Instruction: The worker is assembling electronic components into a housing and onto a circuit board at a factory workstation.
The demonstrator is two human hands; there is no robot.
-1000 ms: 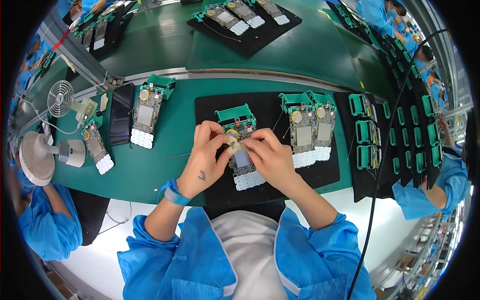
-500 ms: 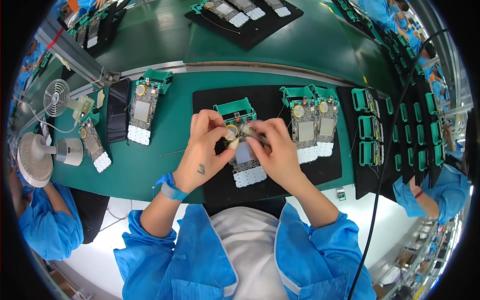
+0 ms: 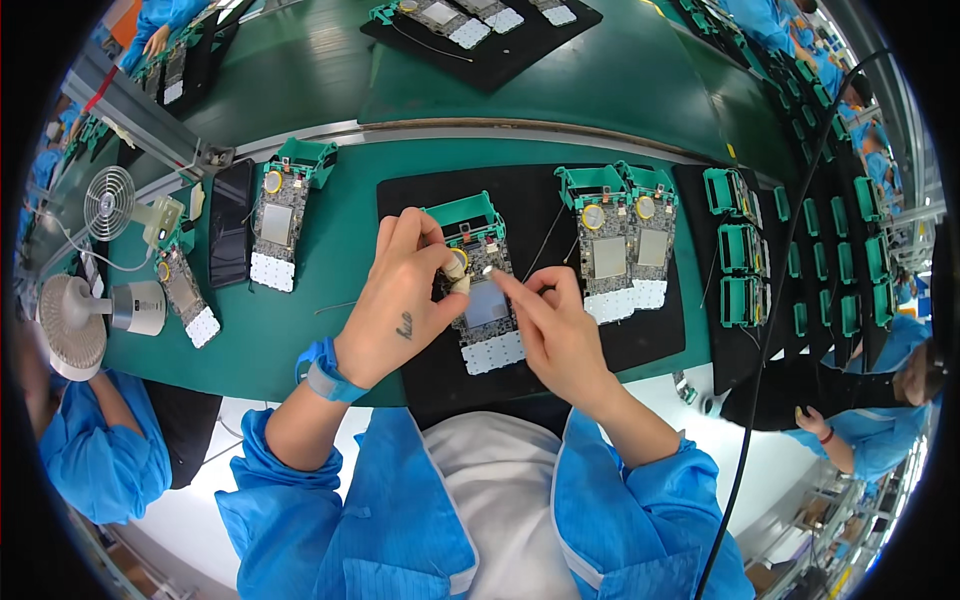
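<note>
A circuit board (image 3: 480, 261) with a green plastic frame at its far end lies on the black mat, a silver square plate and a white dotted strip on its face. My left hand (image 3: 398, 300), wearing pale finger cots on thumb and forefinger, pinches at the board's left edge beside the round yellow-rimmed part; what lies between the fingertips is hidden. Over the silver plate, my right hand (image 3: 562, 335) points one finger toward the left fingertips, its other fingers bent. A small white piece (image 3: 489, 271) shows at that fingertip; whether it sticks there or lies on the board, I cannot tell.
Two similar boards (image 3: 608, 255) lie on the mat (image 3: 640, 345) to the right. Another board (image 3: 276, 222), a black phone-like slab (image 3: 232, 222) and small fans (image 3: 72, 325) are on the left. Green-framed units (image 3: 740, 250) line the right. A black cable (image 3: 765, 350) crosses there. Co-workers sit around.
My right hand has drawn back slightly to the right and near side, its finger now stretched out. The left hand keeps its pinch. A co-worker at right has shifted.
</note>
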